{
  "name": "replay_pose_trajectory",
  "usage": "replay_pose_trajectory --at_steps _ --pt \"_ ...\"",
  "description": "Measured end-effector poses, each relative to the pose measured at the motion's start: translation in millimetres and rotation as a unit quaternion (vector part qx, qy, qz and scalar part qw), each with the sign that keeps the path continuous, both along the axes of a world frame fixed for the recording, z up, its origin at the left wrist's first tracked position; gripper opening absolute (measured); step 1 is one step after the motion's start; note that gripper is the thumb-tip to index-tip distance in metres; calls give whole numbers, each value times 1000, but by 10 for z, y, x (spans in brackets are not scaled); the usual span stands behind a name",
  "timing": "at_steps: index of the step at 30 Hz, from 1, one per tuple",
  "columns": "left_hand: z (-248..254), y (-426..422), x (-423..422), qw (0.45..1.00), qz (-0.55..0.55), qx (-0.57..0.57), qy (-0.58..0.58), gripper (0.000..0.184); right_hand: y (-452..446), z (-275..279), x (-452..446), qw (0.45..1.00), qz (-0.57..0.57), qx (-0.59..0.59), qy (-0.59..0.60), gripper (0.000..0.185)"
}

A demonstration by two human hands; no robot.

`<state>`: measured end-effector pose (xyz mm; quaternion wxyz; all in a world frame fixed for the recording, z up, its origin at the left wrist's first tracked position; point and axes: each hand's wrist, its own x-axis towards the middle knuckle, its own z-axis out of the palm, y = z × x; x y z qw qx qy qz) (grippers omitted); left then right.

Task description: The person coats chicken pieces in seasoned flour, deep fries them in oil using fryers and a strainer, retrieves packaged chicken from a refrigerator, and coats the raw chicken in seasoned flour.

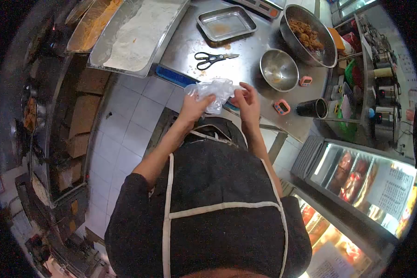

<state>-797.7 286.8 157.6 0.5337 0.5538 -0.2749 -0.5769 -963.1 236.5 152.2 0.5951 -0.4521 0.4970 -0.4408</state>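
A crumpled bundle of thin clear plastic [217, 89] is in front of my body, just over the table's near edge. I cannot tell whether it is a bag or disposable gloves. My left hand [194, 107] is closed around its left side, thumb on top. At its right edge, my right hand [247, 100] pinches the plastic between thumb and forefinger, with the other fingers curled and slightly raised. Black-handled scissors [213, 58] lie on the steel table [178, 51] beyond the plastic, touched by neither hand.
A shallow metal tray [226, 24] lies at the back. On the right are a steel bowl [279, 70], a big bowl of brown breaded food [306, 36], two pink timers [281, 107] and a black cup [312, 108]. White flour fills a bin [133, 34] at left; a lit display fridge [356, 178] stands right.
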Motion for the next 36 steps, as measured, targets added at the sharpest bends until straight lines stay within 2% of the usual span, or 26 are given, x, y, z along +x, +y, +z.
replay_pose_trajectory --at_steps 1,3,4,6,7,8,10,12,14,15,17,18,19,20,21,22,24,25,26,27,28,29,31,33,34,36 --pt "30 -31 -6 1000 1 -1 -2 33 62 46 8 1000 1 -1 -2 44" --pt "85 -38 -32 999 24 33 13 33 224 221 53 956 33 -217 192 43" --pt "49 -35 -49 999 18 35 13 33 231 336 90 933 72 -274 223 40" --pt "-42 -42 -103 996 -3 -11 94 32 183 186 111 940 48 -267 209 36" --pt "25 -43 -118 995 -6 -12 96 32 151 128 107 945 30 -264 189 32" --pt "151 -31 -116 984 -2 -13 179 32 134 122 77 952 25 -250 177 23" --pt "162 -11 -38 949 -16 20 313 32 100 53 31 966 9 -225 126 19" --pt "82 -1 -21 947 16 31 320 34 94 29 -24 977 -7 -198 76 15" --pt "-8 -1 10 943 50 39 326 35 103 46 -78 994 -43 -103 -14 12" --pt "-111 9 46 948 50 22 314 31 99 37 -85 994 -41 -104 -14 12" --pt "-225 4 53 952 49 4 301 28 92 43 -81 988 -91 15 -126 13" --pt "-274 11 46 964 73 -7 257 27 132 69 -62 988 -91 15 -127 13" --pt "-287 13 39 972 97 -18 212 27 192 196 8 990 -113 -52 -72 17" --pt "-191 -6 20 972 99 -20 211 27 210 306 83 984 -133 -120 -18 21" --pt "-80 -20 -17 972 111 -23 207 28 204 383 140 984 -132 -121 -19 21" --pt "-10 -26 -44 971 120 -25 203 30 209 454 179 962 -83 -225 130 25" --pt "-27 -40 -54 971 97 -1 219 32 163 287 159 895 14 -360 262 29" --pt "-25 -55 -62 969 80 20 234 34 130 192 141 895 12 -360 264 29" --pt "-5 -59 -58 969 78 18 235 34 87 126 134 924 19 -311 222 25" --pt "32 -46 -48 978 20 33 205 31 49 79 130 948 28 -261 179 22" --pt "57 -39 -44 983 -37 49 173 28 14 48 102 954 25 -227 192 15" --pt "65 -49 -50 983 -36 47 173 28 -8 26 100 954 26 -229 193 15" --pt "76 -68 -72 970 11 73 233 27 -37 -20 90 996 -29 -84 27 12" --pt "-9 -80 -49 964 18 53 261 32 -62 -54 54 995 -16 -98 2 13" --pt "-10 -90 -44 957 25 35 288 38 -43 -19 54 991 -49 -126 18 11" --pt "18 -110 -76 951 62 39 300 34 -49 61 33 984 -82 -157 32 9"
